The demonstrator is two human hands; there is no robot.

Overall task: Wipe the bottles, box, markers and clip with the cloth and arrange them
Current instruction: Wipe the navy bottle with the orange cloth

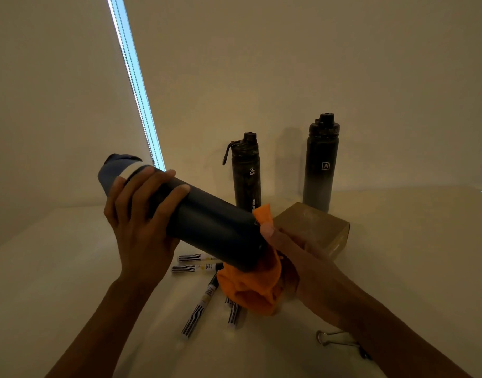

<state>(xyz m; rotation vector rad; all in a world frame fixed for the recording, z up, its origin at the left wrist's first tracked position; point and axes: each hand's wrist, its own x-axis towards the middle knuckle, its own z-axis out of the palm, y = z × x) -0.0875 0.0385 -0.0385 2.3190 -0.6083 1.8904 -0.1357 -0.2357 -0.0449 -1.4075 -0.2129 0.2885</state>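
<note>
left hand (141, 227) grips the dark blue bottle (207, 219) near its cap, right hand (302, 263) pinches the orange cloth (250, 290) against its base; it seems best to rotate the bottle slowly, cloth pressed firm

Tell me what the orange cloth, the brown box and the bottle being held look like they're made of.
The held bottle: probably powder-coated metal; smooth, matte dark-blue body, though plastic is possible. The cloth: soft fabric, maybe microfibre; it bunches into limp folds. The box: plain brown cardboard, matte, with sharp folded edges.
</note>
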